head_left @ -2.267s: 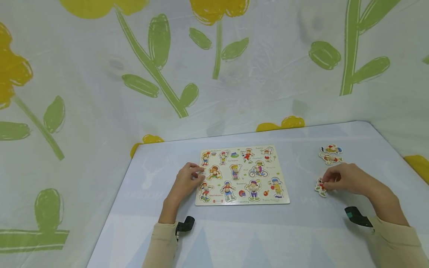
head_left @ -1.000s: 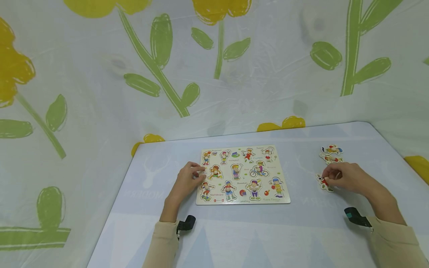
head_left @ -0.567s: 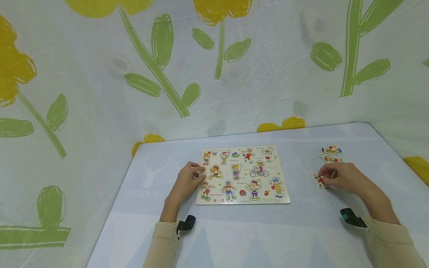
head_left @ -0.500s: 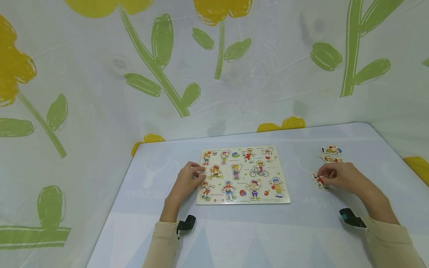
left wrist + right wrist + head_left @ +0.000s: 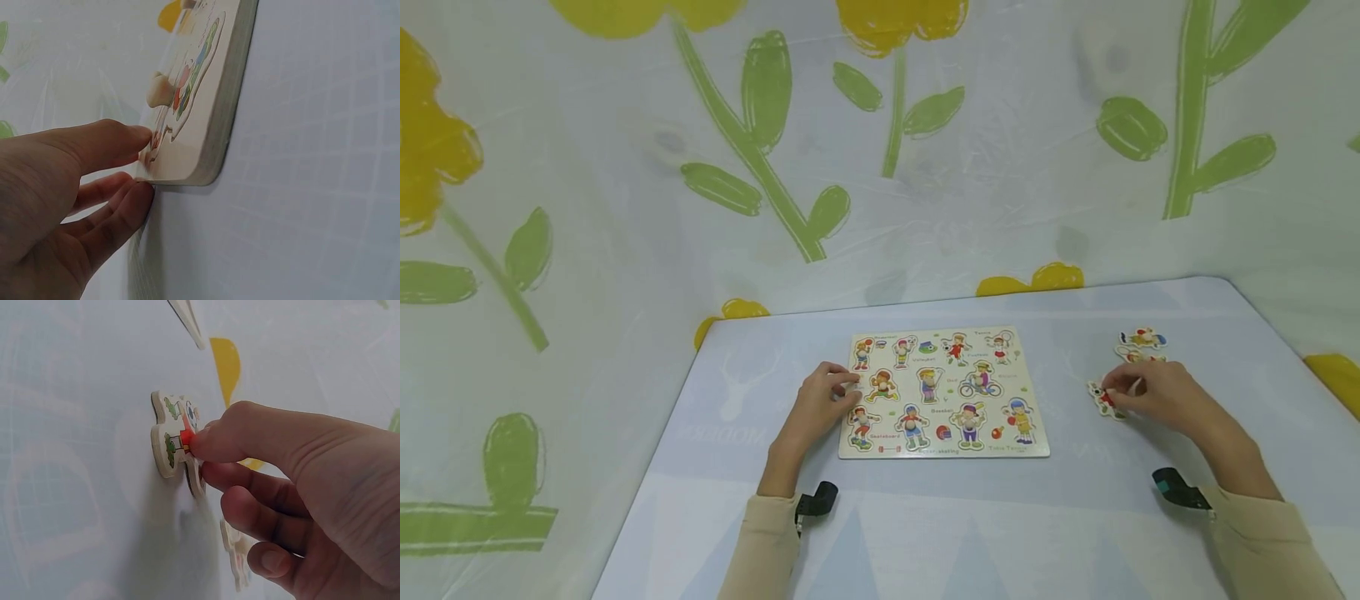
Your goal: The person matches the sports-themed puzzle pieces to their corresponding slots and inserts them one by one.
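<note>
A wooden peg puzzle board (image 5: 1017,375) with sports figures lies flat on the table. My left hand (image 5: 820,402) is at its left edge; in the left wrist view the thumb (image 5: 134,137) is over the top face and the fingertips meet the rim beside a corner. Right of the board, my right hand (image 5: 1168,400) pinches a puzzle piece (image 5: 1097,393) of a soccer player in red between thumb and fingers. The right wrist view shows this piece (image 5: 164,447) tilted and raised off the surface. Whether a knob is in the grip is hidden.
Beyond the right hand lie two more figure pieces: one with a blue end (image 5: 1144,337) and another (image 5: 1138,355) partly behind the hand. The white table (image 5: 940,533) ends at a flower-printed cloth (image 5: 910,225) along the back and sides.
The right hand has lifted the soccer player piece and carried it a little to the left and away from me. The left hand keeps its place at the board.
</note>
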The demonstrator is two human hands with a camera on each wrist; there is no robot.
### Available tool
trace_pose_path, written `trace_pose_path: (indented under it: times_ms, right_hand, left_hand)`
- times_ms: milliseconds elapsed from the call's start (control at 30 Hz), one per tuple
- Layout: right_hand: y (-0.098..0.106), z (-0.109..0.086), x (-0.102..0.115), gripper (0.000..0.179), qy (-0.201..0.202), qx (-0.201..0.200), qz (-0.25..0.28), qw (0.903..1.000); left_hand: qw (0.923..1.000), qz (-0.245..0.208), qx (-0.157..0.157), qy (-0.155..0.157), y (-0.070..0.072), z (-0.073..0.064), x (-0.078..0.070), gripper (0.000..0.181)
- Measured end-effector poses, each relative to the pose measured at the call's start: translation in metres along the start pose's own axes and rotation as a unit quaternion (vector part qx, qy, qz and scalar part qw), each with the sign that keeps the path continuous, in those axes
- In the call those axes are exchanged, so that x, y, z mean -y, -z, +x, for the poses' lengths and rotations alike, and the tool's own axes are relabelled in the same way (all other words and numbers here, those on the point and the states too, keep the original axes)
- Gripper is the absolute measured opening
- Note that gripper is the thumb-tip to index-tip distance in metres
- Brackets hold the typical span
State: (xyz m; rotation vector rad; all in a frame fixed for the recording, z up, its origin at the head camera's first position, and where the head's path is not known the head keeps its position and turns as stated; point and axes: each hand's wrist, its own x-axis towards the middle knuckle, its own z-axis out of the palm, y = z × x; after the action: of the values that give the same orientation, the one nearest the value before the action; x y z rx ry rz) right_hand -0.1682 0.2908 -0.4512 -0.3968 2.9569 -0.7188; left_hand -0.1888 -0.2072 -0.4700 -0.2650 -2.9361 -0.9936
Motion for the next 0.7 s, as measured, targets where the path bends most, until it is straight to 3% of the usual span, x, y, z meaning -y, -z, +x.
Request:
trace_pose_path:
  times_ms: [300,600,700]
  right_hand:
    - [-0.002,0.007,0.007,0.019,-0.006,0.018,0.007,0.9998]
    - [-0.001,0.025,0.018,0.016,0.038,-0.018,-0.002,0.9991]
    - [-0.001,0.032,0.021,0.016,0.041,-0.014,0.0,0.9991]
  left_hand:
    - [1.0,0.002,0.0,-0.002,0.0,0.0,0.001,0.03]
    - [1.0,-0.002,-0.002,-0.004,0.003,-0.001,-0.002,0.03]
    - [1.0,0.001,0.0,-0.009,0.001,0.0,-0.002,0.03]
